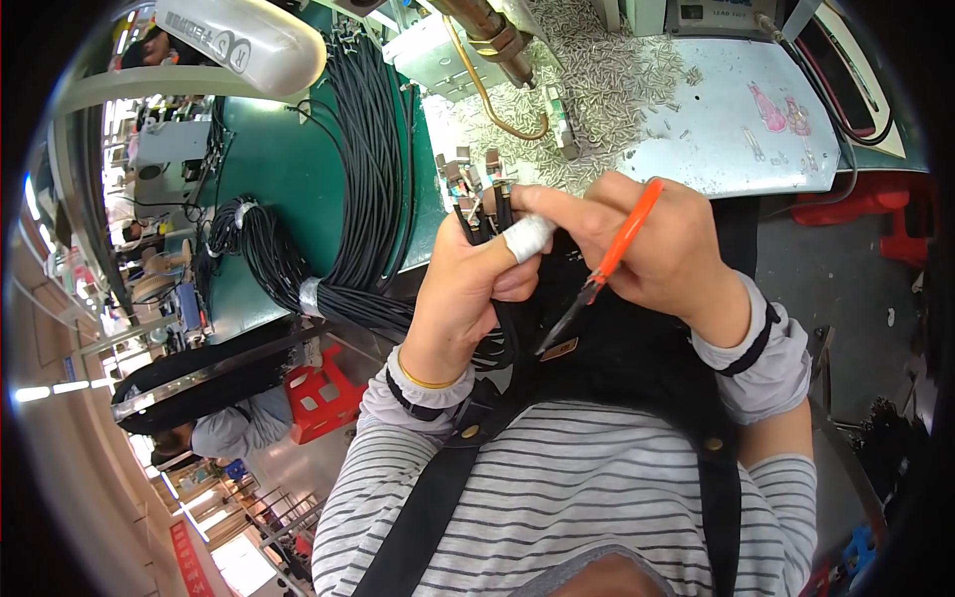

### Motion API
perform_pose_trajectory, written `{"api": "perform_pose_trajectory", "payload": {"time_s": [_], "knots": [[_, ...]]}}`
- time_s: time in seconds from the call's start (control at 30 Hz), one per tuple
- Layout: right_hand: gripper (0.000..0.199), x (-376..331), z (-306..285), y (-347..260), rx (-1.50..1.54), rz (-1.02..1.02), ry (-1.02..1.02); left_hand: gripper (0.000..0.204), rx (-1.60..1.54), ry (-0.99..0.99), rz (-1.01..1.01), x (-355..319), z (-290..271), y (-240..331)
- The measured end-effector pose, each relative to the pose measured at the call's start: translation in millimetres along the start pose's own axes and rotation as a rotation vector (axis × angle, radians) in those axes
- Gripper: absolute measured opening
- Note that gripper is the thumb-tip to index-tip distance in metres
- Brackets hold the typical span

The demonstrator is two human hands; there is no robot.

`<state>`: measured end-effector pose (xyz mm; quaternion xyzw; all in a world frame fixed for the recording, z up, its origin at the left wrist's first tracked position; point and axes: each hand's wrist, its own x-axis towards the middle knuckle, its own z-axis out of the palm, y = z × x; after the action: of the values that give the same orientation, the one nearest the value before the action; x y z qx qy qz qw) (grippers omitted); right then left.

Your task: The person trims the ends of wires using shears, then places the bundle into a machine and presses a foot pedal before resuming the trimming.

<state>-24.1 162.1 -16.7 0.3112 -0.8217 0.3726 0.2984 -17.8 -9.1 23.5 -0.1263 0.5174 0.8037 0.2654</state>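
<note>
My left hand [453,289] is closed around several black cables [479,225], which stand upright out of its grip. Small metal-and-dark connectors [464,171] top the cable ends. White tape wraps the thumb of that hand. My right hand [652,239] is closed, with orange-handled snips [619,239] tucked in it, their dark pointed tip slanting down to the left. Its index finger reaches across to the cables just below the connectors, where the fingers of both hands meet. The lower cable lengths are partly hidden behind my left hand.
A metal machine head [492,45] stands over many loose small silvery pins [607,95] on a pale work plate [741,109]. Long black cable bundles [368,169] lie on the green table [269,149]. Red stools [323,393] stand below; another person [234,433] sits at left.
</note>
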Motion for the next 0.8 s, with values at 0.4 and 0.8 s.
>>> {"api": "perform_pose_trajectory", "payload": {"time_s": [0.4, 0.8], "knots": [[0.026, -18.0, 1.3, 1.1, -0.116, -0.124, 0.055, 0.018, 0.127, -0.026, -0.073, 0.8, -3.1, -2.6], [0.005, -22.0, 9.2, -26.1, 0.808, 0.685, 0.121, 0.016, 0.595, 0.189, 0.56, -4.1, 12.6, -22.2]]}}
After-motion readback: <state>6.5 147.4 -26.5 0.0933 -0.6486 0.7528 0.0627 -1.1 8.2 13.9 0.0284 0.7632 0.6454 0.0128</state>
